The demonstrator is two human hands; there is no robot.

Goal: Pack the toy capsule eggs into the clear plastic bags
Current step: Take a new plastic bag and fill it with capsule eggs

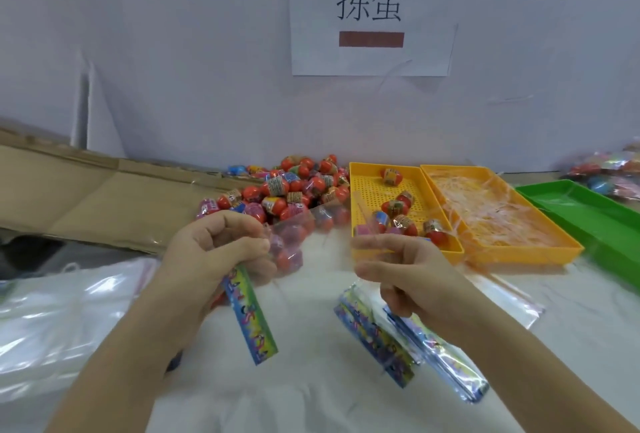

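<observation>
Eggs (294, 190) in red-orange capsules lie heaped at twelve o'clock on the white table (311, 398). A few more sit in a perforated yellow tray (370, 190) at one o'clock. The left hand (221, 252), at ten o'clock, has its fingers curled tight round the neck of a clear plastic bag (289, 242) that holds several eggs, and a colourful header card (251, 318) hangs below the fist. The right hand (412, 276), at two o'clock, has its fingers curled and pinches a bit of clear film (375, 248) between thumb and forefinger; what the film belongs to cannot be told. Printed flat bags (374, 339) lie beneath that hand. At three o'clock are a second yellow tray (526, 257) of clear strands and a green tray (581, 211).
</observation>
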